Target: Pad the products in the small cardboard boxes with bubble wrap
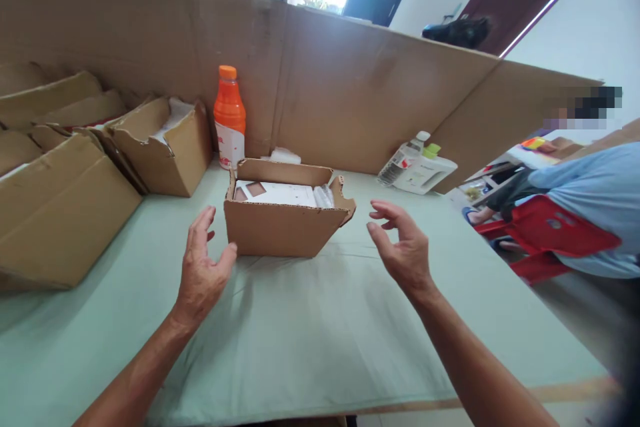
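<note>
in the head view a small open brown cardboard box (pixel 285 221) holding white packets sits mid-frame on the pale green cloth-covered table (pixel 300 347), between the left hand (pixel 203 273) and right hand (pixel 400 247), both spread-fingered and holding nothing. a lopsided squeeze could buckle its torn right flap or tip it, and a shove back could topple the orange plastic bottle (pixel 229 117) just behind it.

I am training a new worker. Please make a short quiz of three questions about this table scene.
1. True or false: the left hand grips the small cardboard box.
2. What colour is the bottle behind that box?
3. The right hand is: A) holding a bottle, B) open with curled fingers, empty, C) flat on the table.

Key: 1 false; 2 orange; 3 B.
</note>
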A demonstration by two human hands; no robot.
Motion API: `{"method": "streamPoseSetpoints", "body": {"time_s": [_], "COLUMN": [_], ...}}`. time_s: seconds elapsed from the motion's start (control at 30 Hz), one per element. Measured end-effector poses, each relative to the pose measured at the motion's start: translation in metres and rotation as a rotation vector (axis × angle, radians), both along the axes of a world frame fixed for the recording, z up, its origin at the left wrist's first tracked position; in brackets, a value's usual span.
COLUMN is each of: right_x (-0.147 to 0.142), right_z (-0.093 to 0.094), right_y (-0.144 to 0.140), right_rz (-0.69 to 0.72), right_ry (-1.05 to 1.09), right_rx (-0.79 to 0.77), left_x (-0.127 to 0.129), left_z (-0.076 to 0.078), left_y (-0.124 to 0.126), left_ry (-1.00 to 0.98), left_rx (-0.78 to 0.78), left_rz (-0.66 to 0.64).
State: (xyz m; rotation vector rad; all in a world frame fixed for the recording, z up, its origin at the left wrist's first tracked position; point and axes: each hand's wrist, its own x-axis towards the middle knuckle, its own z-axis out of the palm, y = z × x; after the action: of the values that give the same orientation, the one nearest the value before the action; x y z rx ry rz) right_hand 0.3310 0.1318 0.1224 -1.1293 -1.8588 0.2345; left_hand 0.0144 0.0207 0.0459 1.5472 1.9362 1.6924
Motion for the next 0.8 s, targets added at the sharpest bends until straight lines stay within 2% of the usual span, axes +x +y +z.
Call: {"method": "streamPoseSetpoints", "body": {"time_s": [0.1,0.23,0.33,0.47,0.57,0.63,0.7,0.8], "right_x": [-0.005,-0.033,-0.045,-0.031,-0.028,-0.045,-0.079,-0.151], "right_z": [-0.026,-0.05,-0.057,-0.053,-0.049,-0.049,-0.052,-0.057], "right_y": [0.002,0.011,0.013,0.009,0.005,0.003,0.002,0.012], "right_rz": [0.123,0.274,0.239,0.115,0.096,0.189,0.334,0.579], "right_ry": [-0.052,-0.089,-0.043,-0.047,-0.087,-0.11,-0.121,-0.118], "right_rx": [-0.173,-0.396,-0.461,-0.451,-0.407,-0.406,-0.423,-0.448], "left_x": [0.001,0.008,0.021,0.041,0.046,0.039,0.024,-0.004], "left_z": [-0.012,-0.01,-0.005,-0.001,-0.004,-0.01,-0.016,-0.023], "left_y": [-0.002,0.011,0.024,0.022,-0.005,-0.033,-0.062,-0.095], "left_ry": [-0.114,-0.248,-0.322,-0.334,-0.329,-0.343,-0.354,-0.36], "left_rx": [-0.082,-0.11,-0.114,-0.105,-0.109,-0.116,-0.129,-0.111], "left_rz": [-0.048,-0.12,-0.14,-0.171,-0.2,-0.125,0.034,0.266]}}
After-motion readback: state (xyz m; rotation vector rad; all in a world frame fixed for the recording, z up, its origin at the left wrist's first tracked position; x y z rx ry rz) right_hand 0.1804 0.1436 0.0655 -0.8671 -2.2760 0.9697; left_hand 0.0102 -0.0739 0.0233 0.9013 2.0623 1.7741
